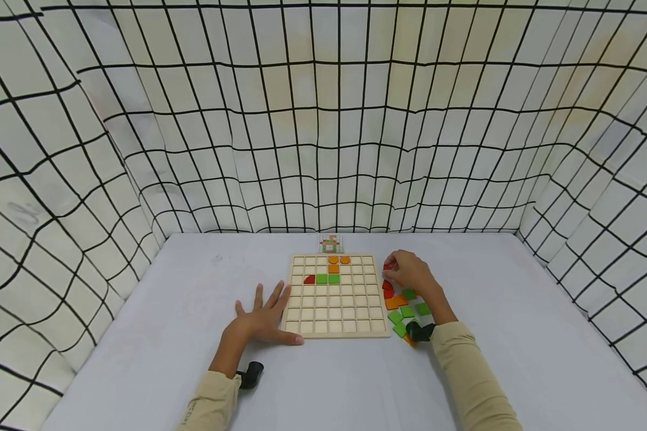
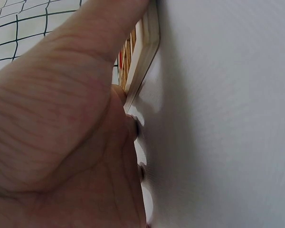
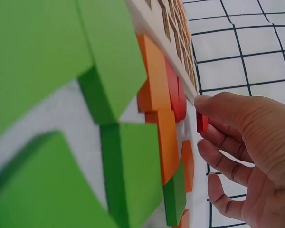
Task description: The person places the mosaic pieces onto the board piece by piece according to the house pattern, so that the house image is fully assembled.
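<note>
A wooden grid board [image 1: 334,312] lies on the table with orange, green and red pieces in a few upper cells. My left hand [image 1: 261,320] rests by its left edge, fingers spread, the thumb at the near left corner. In the left wrist view the palm of the left hand [image 2: 61,128] stands beside the board's side [image 2: 147,52]. At the board's right edge my right hand [image 1: 411,270] pinches a red piece [image 3: 202,122] between thumb and fingers. Below that hand lie red pieces [image 1: 388,290], orange pieces [image 1: 396,301] and green pieces [image 1: 407,311].
A small printed card [image 1: 331,243] with a coloured grid pattern lies behind the board. White walls with black netting [image 1: 334,143] stand round the back and sides of the white table [image 1: 156,323]. Each wrist wears a black camera.
</note>
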The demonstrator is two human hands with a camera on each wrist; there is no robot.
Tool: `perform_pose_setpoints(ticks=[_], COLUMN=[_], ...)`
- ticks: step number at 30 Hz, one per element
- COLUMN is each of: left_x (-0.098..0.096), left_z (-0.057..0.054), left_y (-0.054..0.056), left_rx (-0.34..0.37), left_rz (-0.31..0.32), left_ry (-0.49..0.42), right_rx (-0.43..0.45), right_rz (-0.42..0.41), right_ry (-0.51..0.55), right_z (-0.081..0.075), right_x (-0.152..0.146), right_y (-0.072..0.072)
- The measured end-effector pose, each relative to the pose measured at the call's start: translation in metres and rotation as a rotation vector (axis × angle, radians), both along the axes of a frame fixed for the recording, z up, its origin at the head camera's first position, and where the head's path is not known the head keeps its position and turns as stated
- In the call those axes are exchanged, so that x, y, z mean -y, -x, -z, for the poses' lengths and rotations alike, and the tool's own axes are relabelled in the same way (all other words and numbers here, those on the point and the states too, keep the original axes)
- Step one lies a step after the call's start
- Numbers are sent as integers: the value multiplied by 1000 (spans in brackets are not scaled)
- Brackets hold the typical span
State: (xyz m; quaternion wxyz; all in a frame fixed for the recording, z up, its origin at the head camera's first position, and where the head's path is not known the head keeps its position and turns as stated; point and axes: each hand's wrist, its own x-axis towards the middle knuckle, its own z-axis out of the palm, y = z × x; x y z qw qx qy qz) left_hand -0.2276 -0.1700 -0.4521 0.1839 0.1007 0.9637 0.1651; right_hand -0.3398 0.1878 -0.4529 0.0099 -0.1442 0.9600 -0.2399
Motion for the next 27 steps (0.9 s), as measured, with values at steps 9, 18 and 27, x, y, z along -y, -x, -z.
perform_pose_setpoints(ticks=[9,18,27], left_x=[0,-1,-2], left_z=[-1,0,-1], left_y=[0,0,1], left_rx=[0,4,10], left_rz=[4,6,-4], left_ry=[14,21,18], right_rx=[-6,15,-4], right_rz=[-34,-86,-148], right_ry=[-18,-8,-6], right_z=[-5,-4,-5], right_x=[16,39,61], right_y=[-1,-6,-8])
